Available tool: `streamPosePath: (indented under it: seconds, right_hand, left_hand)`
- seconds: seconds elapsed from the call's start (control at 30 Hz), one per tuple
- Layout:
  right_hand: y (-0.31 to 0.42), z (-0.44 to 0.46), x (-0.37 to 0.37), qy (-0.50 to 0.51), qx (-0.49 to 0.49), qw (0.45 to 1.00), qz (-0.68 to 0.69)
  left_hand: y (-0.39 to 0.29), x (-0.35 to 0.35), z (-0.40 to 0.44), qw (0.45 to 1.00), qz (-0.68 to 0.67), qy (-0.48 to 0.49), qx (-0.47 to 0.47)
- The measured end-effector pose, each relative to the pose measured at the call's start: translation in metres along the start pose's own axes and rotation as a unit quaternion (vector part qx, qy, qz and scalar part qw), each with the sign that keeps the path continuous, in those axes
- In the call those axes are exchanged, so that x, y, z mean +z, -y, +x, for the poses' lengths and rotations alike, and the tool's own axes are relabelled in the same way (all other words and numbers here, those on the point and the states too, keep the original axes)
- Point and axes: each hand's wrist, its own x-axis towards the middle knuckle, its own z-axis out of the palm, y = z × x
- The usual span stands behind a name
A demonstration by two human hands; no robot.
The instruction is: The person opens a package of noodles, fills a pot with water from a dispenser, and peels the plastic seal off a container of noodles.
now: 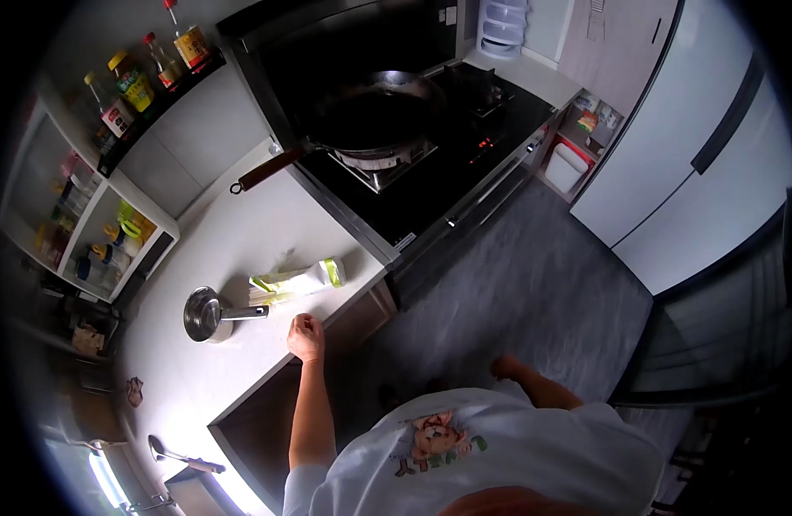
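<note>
My left hand (306,337) is at the front edge of the white counter, its fingers curled closed with nothing visible in them. Just beyond it lies a white and green packet of dry noodles (297,279), with pale thin strands showing at its left end. A small metal saucepan (205,315) stands left of the hand, its handle pointing right toward the packet. My right hand (505,368) hangs low beside my body, over the floor and away from any object. Its fingers are dark and too small to read.
A large dark wok (370,120) sits on the black stove (430,202), its wooden handle (273,168) reaching over the counter (233,232). Sauce bottles (135,84) line a wall shelf. A ladle (185,457) lies at lower left. The fridge (680,189) stands right.
</note>
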Motion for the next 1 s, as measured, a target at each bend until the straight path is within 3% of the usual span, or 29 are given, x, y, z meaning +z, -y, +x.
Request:
streamPosePath:
  seconds: [0.07,0.27,0.3,0.37,0.43,0.47,0.57,0.67,0.77,0.87,1.0]
  right_hand:
    - [-0.003,0.0,-0.002,-0.006,0.007,0.998,0.058]
    - [-0.002,0.004,-0.001,-0.024,0.003,0.999,0.029]
    - [-0.003,0.004,0.001,-0.011,0.063,0.988,0.144]
    - [0.011,-0.011,-0.015,0.017,0.18,0.914,0.364]
    - [0.005,-0.011,-0.01,-0.021,0.029,0.996,0.087]
    - [0.005,-0.011,-0.005,-0.036,-0.054,0.996,-0.057]
    - [0.004,-0.011,-0.006,-0.008,-0.01,0.999,-0.039]
    - [0.0,-0.02,-0.007,-0.053,-0.062,0.996,-0.037]
    - [0.002,-0.022,-0.001,-0.069,0.027,0.967,0.242]
    - [0.002,-0.017,-0.001,-0.059,0.118,0.923,0.361]
    - [0.0,-0.022,-0.008,-0.09,0.044,0.953,0.286]
  left_hand:
    - [-0.007,-0.004,0.0,1.0,0.003,-0.005,0.001]
    - [-0.004,-0.002,0.0,1.0,0.006,-0.007,0.002]
    - [-0.004,-0.001,-0.001,1.0,0.003,-0.007,0.002]
    - [-0.006,-0.003,-0.002,1.0,-0.005,0.0,-0.01]
    - [-0.008,-0.005,-0.002,0.999,-0.011,0.012,-0.034]
    - [-0.006,-0.004,-0.001,1.0,-0.019,0.007,-0.022]
    - [-0.003,-0.005,-0.001,1.0,-0.016,0.013,-0.01]
    - [-0.011,-0.008,-0.001,1.0,-0.009,0.013,-0.017]
    - [-0.011,-0.009,0.0,1.0,-0.006,0.014,-0.017]
    - [-0.011,-0.008,0.001,1.0,-0.008,0.009,-0.013]
    - [-0.013,-0.01,0.0,1.0,-0.016,0.004,-0.014]
